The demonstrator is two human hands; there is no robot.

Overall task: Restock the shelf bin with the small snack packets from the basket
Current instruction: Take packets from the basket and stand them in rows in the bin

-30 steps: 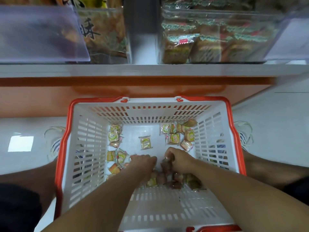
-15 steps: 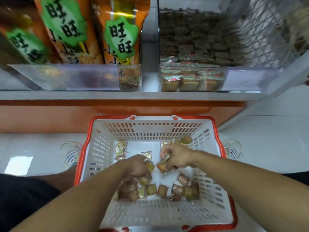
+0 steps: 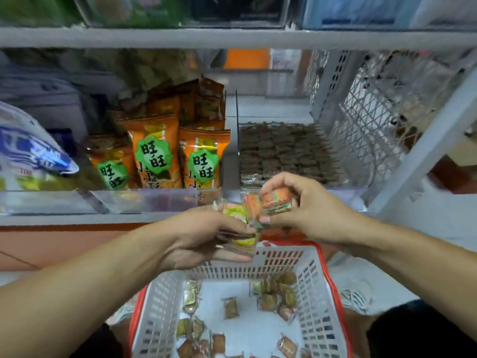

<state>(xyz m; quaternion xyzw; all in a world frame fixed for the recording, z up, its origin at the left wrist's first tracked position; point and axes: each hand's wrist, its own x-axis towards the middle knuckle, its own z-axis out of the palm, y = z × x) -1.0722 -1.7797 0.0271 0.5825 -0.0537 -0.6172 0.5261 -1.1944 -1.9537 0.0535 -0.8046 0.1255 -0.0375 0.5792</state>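
The snack packets are glossy film; the basket matt white slotted plastic; the shelf bin clear plastic.

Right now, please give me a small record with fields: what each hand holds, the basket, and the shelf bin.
left hand: holds small clear-wrapped snack packets
right hand: pinches orange and green snack packets
white plastic basket with red rim: below the hands, loose packets inside
clear shelf bin: behind the right hand, rows of brown packets
orange snack bags: left of bin
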